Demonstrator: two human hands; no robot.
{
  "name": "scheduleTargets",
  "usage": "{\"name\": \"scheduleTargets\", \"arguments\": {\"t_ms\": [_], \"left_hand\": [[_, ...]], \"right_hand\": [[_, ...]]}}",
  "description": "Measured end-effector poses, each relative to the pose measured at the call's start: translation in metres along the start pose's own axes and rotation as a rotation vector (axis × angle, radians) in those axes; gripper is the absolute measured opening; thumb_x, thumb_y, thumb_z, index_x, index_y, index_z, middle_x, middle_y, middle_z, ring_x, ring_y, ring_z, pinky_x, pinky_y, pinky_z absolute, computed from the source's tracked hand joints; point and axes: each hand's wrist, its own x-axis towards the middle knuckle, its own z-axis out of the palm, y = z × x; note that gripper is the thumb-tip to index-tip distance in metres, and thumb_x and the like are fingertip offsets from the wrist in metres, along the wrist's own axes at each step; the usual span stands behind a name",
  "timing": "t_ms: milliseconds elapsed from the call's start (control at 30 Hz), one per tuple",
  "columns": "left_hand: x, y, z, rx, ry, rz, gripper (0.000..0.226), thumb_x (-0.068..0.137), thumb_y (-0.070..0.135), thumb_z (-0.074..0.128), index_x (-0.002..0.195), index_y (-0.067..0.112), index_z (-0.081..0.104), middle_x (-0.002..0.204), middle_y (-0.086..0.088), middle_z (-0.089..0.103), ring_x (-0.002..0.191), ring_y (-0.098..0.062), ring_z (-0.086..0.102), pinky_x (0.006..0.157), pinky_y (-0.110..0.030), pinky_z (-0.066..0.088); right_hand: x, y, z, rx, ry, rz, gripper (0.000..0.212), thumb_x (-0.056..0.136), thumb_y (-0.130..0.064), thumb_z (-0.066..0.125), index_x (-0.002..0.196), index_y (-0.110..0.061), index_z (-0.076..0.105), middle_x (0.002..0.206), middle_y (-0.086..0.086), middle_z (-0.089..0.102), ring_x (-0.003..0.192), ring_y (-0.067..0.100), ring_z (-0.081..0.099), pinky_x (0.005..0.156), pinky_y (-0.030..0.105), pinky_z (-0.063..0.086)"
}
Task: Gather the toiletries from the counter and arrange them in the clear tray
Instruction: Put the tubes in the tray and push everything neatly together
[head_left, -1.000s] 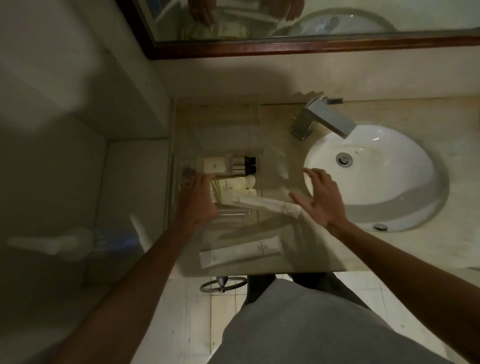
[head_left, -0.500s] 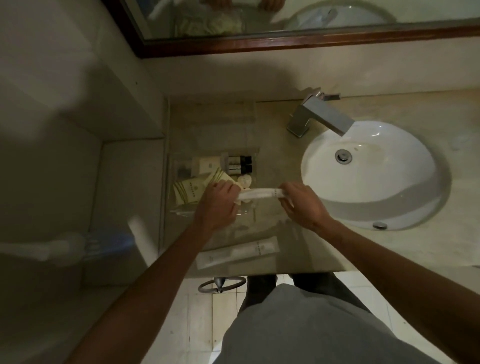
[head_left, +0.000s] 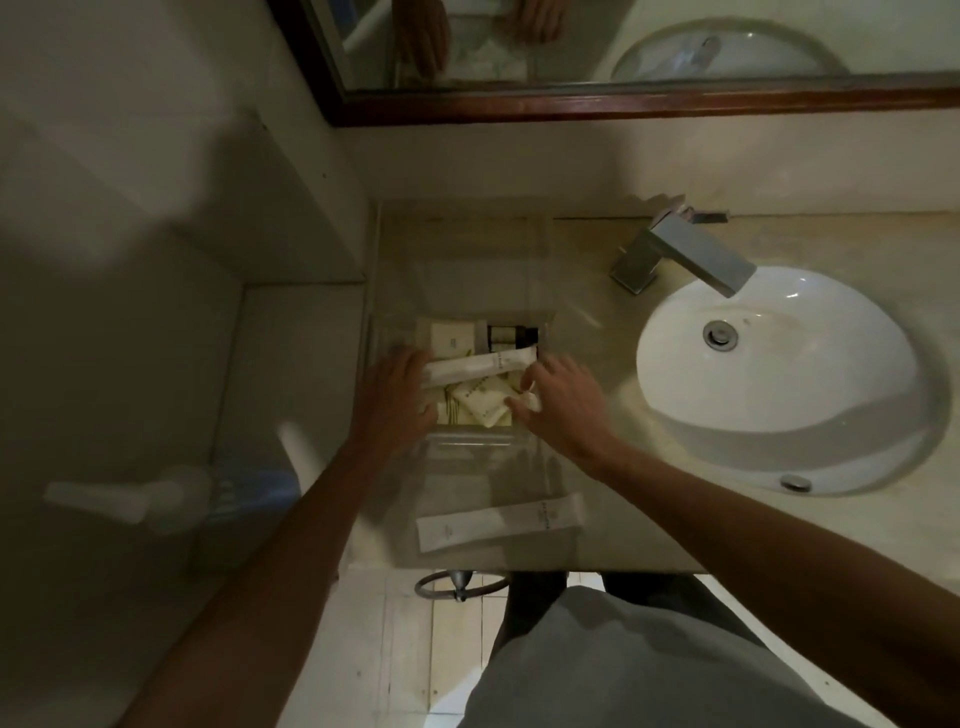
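Observation:
The clear tray (head_left: 470, 441) stands on the counter's left part, left of the sink. A long white box (head_left: 480, 364) lies slanted across the things in it. My left hand (head_left: 395, 397) rests with spread fingers at the box's left end. My right hand (head_left: 563, 402) hovers at its right end, fingers apart, fingertips touching or nearly touching it. Under the box lie cream sachets (head_left: 483, 404), a small white carton (head_left: 452, 336) and dark little bottles (head_left: 514, 335). A second long white box (head_left: 498, 522) lies on the counter near the front edge.
The white sink (head_left: 779, 364) with a square metal tap (head_left: 685, 254) fills the counter's right side. A wood-framed mirror (head_left: 623, 101) hangs behind. A wall closes the counter on the left. The counter's front edge runs just below the second box.
Both hands lifted the long white box from the tray's front corner and set it down slanted across the items further back in the tray. The fingers have loosened from it.

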Motion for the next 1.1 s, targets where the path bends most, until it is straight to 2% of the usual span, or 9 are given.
{"name": "scheduleTargets", "arguments": {"t_ms": [67, 167, 300, 433, 633, 833, 933, 1000, 1100], "left_hand": [[0.007, 0.004, -0.001, -0.003, -0.006, -0.001, 0.065, 0.066, 0.021, 0.076, 0.127, 0.014, 0.053, 0.12, -0.007, 0.056, 0.111, -0.028, 0.053, 0.093, -0.041, 0.042], [0.018, 0.011, 0.0, -0.001, -0.021, -0.008, 0.046, 0.08, 0.014, 0.067, 0.125, 0.013, 0.056, 0.119, -0.008, 0.057, 0.11, -0.028, 0.051, 0.09, -0.038, 0.039], [0.023, 0.01, 0.0, -0.035, 0.028, -0.038, 0.031, 0.094, 0.01, 0.054, 0.124, 0.009, 0.059, 0.115, -0.014, 0.058, 0.105, -0.032, 0.053, 0.084, -0.042, 0.044], [0.017, 0.007, -0.004, -0.051, 0.121, -0.042, 0.036, 0.082, -0.004, 0.062, 0.117, 0.003, 0.062, 0.106, -0.02, 0.062, 0.095, -0.037, 0.059, 0.077, -0.045, 0.052], [0.014, 0.004, -0.005, -0.129, 0.226, -0.095, 0.034, 0.081, -0.006, 0.06, 0.114, 0.004, 0.062, 0.102, -0.016, 0.059, 0.089, -0.034, 0.057, 0.074, -0.046, 0.052], [0.013, 0.006, -0.002, -0.093, 0.316, -0.054, 0.033, 0.083, -0.004, 0.062, 0.115, 0.005, 0.062, 0.102, -0.016, 0.06, 0.091, -0.034, 0.058, 0.077, -0.046, 0.052], [0.008, 0.007, 0.003, -0.05, 0.372, 0.001, 0.036, 0.082, -0.001, 0.066, 0.117, 0.006, 0.063, 0.108, -0.016, 0.062, 0.097, -0.031, 0.057, 0.081, -0.041, 0.053], [0.008, 0.007, 0.006, -0.046, 0.38, 0.042, 0.037, 0.082, 0.004, 0.064, 0.119, 0.007, 0.062, 0.11, -0.017, 0.062, 0.099, -0.033, 0.058, 0.083, -0.041, 0.053], [0.007, 0.007, 0.013, -0.036, 0.28, 0.1, 0.047, 0.081, 0.01, 0.066, 0.128, 0.01, 0.057, 0.117, -0.016, 0.059, 0.105, -0.03, 0.053, 0.088, -0.044, 0.053]], "right_hand": [[0.0, -0.013, 0.009, -0.026, -0.032, -0.006, 0.042, 0.086, -0.059, 0.06, 0.108, -0.024, 0.063, 0.112, -0.002, 0.062, 0.102, 0.015, 0.056, 0.09, 0.033, 0.049], [0.004, -0.03, 0.024, -0.133, -0.061, 0.014, 0.059, 0.082, -0.065, 0.061, 0.12, -0.021, 0.063, 0.122, 0.001, 0.061, 0.109, 0.017, 0.054, 0.094, 0.035, 0.048], [0.008, -0.037, 0.034, -0.149, -0.08, 0.076, 0.057, 0.079, -0.057, 0.068, 0.121, -0.019, 0.061, 0.123, 0.003, 0.06, 0.11, 0.019, 0.053, 0.094, 0.036, 0.049], [0.011, -0.034, 0.035, -0.116, -0.091, 0.055, 0.048, 0.077, -0.05, 0.071, 0.113, -0.022, 0.058, 0.113, -0.001, 0.061, 0.098, 0.015, 0.05, 0.086, 0.032, 0.048], [0.02, -0.029, 0.03, -0.084, -0.158, 0.032, 0.06, 0.068, -0.051, 0.077, 0.116, -0.025, 0.055, 0.115, -0.003, 0.06, 0.098, 0.014, 0.047, 0.089, 0.033, 0.046], [0.016, -0.019, 0.02, -0.049, -0.204, -0.078, 0.067, 0.069, -0.051, 0.077, 0.126, -0.026, 0.054, 0.131, -0.002, 0.055, 0.116, 0.016, 0.045, 0.101, 0.034, 0.038], [0.001, -0.008, 0.007, 0.041, -0.147, -0.043, 0.061, 0.072, -0.052, 0.073, 0.124, -0.025, 0.055, 0.138, -0.001, 0.049, 0.122, 0.018, 0.044, 0.104, 0.037, 0.038], [-0.014, 0.001, 0.0, 0.102, -0.096, -0.018, 0.055, 0.074, -0.048, 0.073, 0.121, -0.024, 0.057, 0.134, 0.0, 0.05, 0.119, 0.018, 0.044, 0.101, 0.036, 0.04], [-0.037, 0.012, -0.004, 0.135, -0.047, 0.004, 0.042, 0.08, -0.041, 0.07, 0.117, -0.024, 0.061, 0.127, 0.0, 0.053, 0.116, 0.015, 0.046, 0.098, 0.032, 0.038]]}}
